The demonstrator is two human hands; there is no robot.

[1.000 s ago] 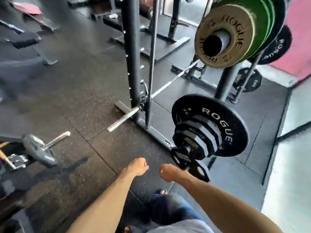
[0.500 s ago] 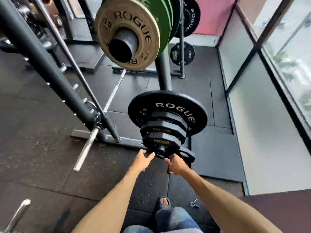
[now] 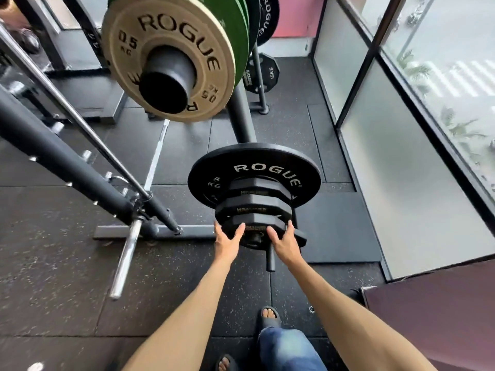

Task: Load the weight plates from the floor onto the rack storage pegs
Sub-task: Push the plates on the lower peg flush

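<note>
Plate [image 3: 261, 220] gripped by left hand [image 3: 227, 242], right hand [image 3: 286, 245]; label [image 3: 255, 228] unreadable.

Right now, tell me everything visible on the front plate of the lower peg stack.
The front plate is small, black and many-sided, rubber-coated by its look, with a gold label too blurred to read. It sits upright on the lower peg, nearest the peg's free end, in front of similar black plates and a large ROGUE plate. The left hand grips its left edge, the right hand its right edge.
</note>
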